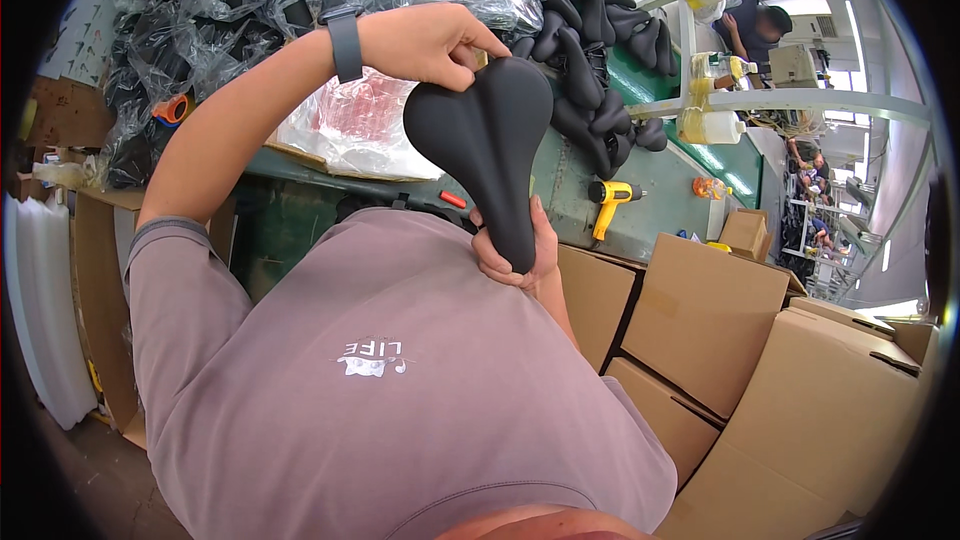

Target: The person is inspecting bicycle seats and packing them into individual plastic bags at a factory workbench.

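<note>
A black bicycle saddle (480, 130) is held in front of my chest, its smooth padded top facing up and its narrow nose toward me. At its wide rear edge, my left hand (425, 45) grips the rim with thumb and forefinger; a dark band circles that wrist. My right hand (525, 245) wraps round the nose from below, with fingers on both sides. The saddle hides its own underside and part of both hands' grip.
Many black saddles (580, 70) lie on the green workbench (610, 215), others under clear plastic bags (230, 10). A yellow heat gun (612, 202) and red marker-like object (453, 199) lie nearby. Cardboard boxes (700, 320) stand at right. A metal frame (800, 100) and people are beyond.
</note>
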Demonstrator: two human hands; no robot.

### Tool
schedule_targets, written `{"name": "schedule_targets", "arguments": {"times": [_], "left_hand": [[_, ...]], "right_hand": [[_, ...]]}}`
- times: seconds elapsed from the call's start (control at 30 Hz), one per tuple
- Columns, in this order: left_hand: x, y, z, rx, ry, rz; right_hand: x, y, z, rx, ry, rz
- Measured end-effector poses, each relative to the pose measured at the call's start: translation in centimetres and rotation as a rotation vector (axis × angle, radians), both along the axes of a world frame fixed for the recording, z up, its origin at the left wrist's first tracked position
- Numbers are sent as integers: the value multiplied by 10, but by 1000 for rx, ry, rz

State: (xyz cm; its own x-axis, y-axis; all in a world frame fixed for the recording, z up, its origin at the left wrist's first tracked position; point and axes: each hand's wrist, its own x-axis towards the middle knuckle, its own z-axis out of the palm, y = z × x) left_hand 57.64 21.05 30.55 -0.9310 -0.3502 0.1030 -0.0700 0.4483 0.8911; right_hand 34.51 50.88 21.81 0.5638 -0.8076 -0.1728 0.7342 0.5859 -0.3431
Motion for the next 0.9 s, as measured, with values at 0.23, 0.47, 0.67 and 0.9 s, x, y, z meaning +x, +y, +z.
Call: {"name": "schedule_targets", "arguments": {"times": [0.23,0.47,0.67,0.9], "left_hand": [[-12,79,15,-471,-185,335],[6,14,-40,-69,-34,114],[-49,-45,-162,336,89,394],[48,68,-407,-300,-779,408]], "right_hand": [[5,-1,10,16,133,-51],[-2,3,-6,129,28,53],[-6,28,1,26,29,-214],[-17,29,-23,-55,1552,-679]]}}
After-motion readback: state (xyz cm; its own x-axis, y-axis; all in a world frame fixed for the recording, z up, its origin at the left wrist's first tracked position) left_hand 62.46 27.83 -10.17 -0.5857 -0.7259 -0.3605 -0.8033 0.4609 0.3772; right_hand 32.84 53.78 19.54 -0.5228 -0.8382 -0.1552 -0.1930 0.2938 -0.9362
